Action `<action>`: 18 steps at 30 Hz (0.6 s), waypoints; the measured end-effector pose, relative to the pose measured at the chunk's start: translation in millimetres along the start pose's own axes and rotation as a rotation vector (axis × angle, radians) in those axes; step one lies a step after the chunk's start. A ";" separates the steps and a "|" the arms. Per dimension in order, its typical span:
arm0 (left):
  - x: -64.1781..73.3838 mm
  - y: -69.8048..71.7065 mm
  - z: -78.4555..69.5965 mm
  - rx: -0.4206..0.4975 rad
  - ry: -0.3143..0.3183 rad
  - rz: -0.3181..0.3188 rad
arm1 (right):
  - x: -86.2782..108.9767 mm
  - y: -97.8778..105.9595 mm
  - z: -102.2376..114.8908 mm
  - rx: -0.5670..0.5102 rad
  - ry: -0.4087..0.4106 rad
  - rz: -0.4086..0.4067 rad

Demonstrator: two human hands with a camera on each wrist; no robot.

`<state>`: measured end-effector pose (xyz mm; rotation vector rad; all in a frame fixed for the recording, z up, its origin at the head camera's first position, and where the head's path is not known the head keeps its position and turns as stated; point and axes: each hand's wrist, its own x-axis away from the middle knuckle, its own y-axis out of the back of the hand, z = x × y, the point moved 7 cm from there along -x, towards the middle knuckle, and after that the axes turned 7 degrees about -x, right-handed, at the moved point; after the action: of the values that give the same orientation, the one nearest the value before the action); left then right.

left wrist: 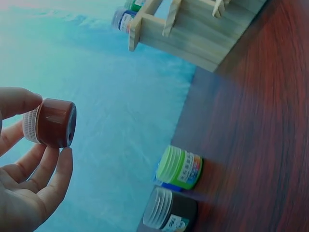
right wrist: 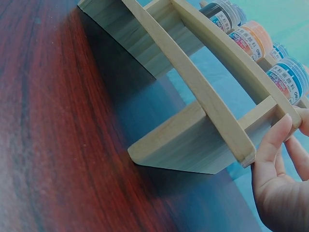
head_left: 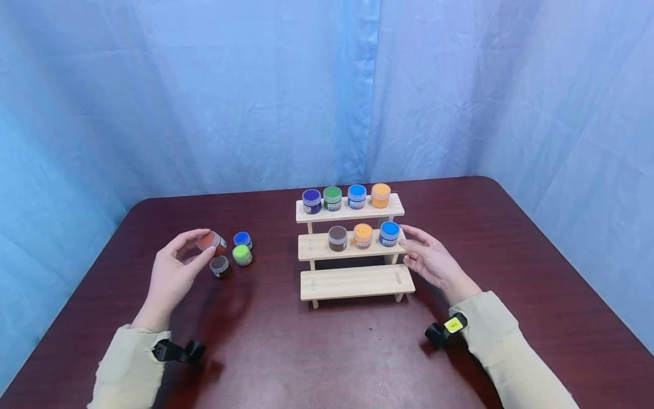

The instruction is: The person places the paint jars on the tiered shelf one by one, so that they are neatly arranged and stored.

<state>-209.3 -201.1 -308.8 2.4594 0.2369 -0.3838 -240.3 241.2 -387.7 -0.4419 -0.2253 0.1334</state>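
My left hand [head_left: 175, 270] holds a reddish-brown paint jar [head_left: 212, 242] between thumb and fingers, raised above the table. In the left wrist view that jar [left wrist: 57, 123] lies tilted on its side, fingertips at its lid and base. Just beside it on the table stand a dark jar [head_left: 219, 266], a light green jar [head_left: 242, 255] and a blue jar [head_left: 242, 240]. My right hand [head_left: 431, 258] grips the right end of the middle step of a three-step wooden stand [head_left: 352, 283], close to a blue jar [head_left: 389, 234]; the right wrist view shows the thumb against the wood.
An orange jar [head_left: 363, 236] and a dark brown jar [head_left: 338, 238] share the middle step. The top step carries purple [head_left: 311, 201], green [head_left: 332, 199], blue [head_left: 356, 196] and orange [head_left: 380, 195] jars. Blue curtains [head_left: 255, 96] hang behind the dark red table [head_left: 327, 352].
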 end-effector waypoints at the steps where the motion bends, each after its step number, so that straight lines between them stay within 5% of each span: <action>1: 0.1 -0.4 -1.5 0.009 -0.003 0.001 | 0.0 -0.1 -0.1 0.000 0.000 0.000; 18: -3.3 -21.5 -29.1 0.116 -0.039 0.044 | 1.2 -1.4 0.3 0.002 -0.001 -0.002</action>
<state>-211.7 -166.6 -297.6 2.5632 0.1480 -0.4374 -239.1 240.2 -386.6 -0.4396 -0.2270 0.1315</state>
